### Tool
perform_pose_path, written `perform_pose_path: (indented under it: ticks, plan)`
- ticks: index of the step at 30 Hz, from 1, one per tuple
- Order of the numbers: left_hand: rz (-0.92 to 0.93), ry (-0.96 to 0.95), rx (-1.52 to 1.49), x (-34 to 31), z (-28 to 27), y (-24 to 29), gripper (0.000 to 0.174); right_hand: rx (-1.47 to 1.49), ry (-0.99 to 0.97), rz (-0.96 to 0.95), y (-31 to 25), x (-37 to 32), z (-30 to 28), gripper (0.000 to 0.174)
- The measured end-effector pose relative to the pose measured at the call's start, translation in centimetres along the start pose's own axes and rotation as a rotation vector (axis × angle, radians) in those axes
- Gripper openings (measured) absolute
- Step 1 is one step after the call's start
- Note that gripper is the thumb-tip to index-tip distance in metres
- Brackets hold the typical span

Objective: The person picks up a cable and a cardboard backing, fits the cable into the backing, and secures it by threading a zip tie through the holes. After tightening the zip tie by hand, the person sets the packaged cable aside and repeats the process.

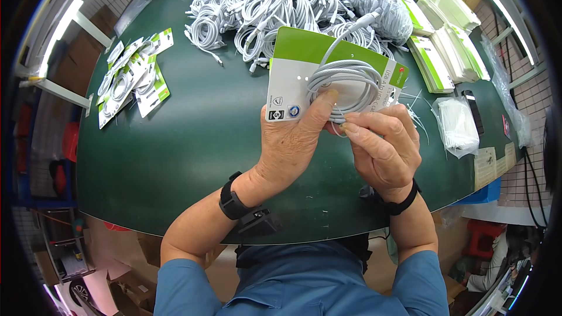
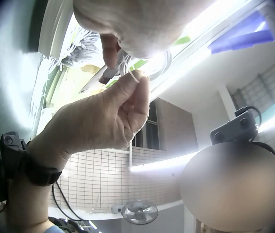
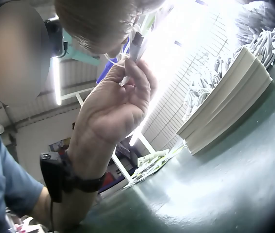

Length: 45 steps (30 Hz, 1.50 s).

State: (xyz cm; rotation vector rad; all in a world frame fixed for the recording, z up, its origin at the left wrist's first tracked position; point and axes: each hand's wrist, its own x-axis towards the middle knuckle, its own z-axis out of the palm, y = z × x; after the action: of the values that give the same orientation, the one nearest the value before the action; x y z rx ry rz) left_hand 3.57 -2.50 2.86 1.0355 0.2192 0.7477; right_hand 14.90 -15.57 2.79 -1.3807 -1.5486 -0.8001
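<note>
My left hand [image 1: 293, 143] grips a green-and-white cardboard package card [image 1: 287, 73], its thumb pressing a coiled grey USB cable [image 1: 370, 77] against the front. One plug of the cable [image 1: 369, 19] sticks up past the card's top edge. At the bottom of the coil, my right hand [image 1: 386, 146] pinches a thin white tie [image 1: 338, 133] between thumb and forefinger. From the left wrist view, the tie [image 2: 134, 76] shows as a small loop at the right hand's fingertips, with a plug [image 2: 109, 74] hanging close by. The left fingers behind the card are hidden in the head view.
A large heap of coiled cables [image 1: 275, 6] covers the back of the green table [image 1: 193, 164]. Carded cables [image 1: 126, 79] lie at left. Stacks of cards [image 1: 430, 64] stand at right, near a bag of white ties [image 1: 456, 126] and a dark phone-like object [image 1: 473, 111].
</note>
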Motion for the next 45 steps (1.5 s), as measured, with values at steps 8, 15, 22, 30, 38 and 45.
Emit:
perform_pose_path:
  ticks: [8,15,22,30,38,45]
  plan:
    - [0.012,-0.075,0.104,-0.5,-0.3,-0.5,0.020,0.063,-0.006,0.140,0.0,0.6,0.4,0.031]
    - [0.026,-0.072,0.197,-0.2,-0.5,-0.6,0.018,0.123,-0.069,0.216,-0.1,0.9,0.3,0.028]
    - [0.000,-0.075,0.169,0.0,-0.7,-0.5,0.016,0.071,-0.130,0.168,-0.3,1.4,0.0,0.028]
    - [-0.009,-0.089,0.131,0.5,-1.0,-0.6,0.019,0.199,-0.161,0.312,0.1,1.9,-0.3,0.024]
    - [-0.068,-0.138,-0.018,0.8,-0.9,1.3,0.030,0.277,0.428,0.763,4.0,1.4,-3.8,0.013]
    - [-0.101,-0.241,0.006,-0.1,0.0,1.5,0.036,1.288,0.132,1.276,3.9,-6.2,-2.3,0.029]
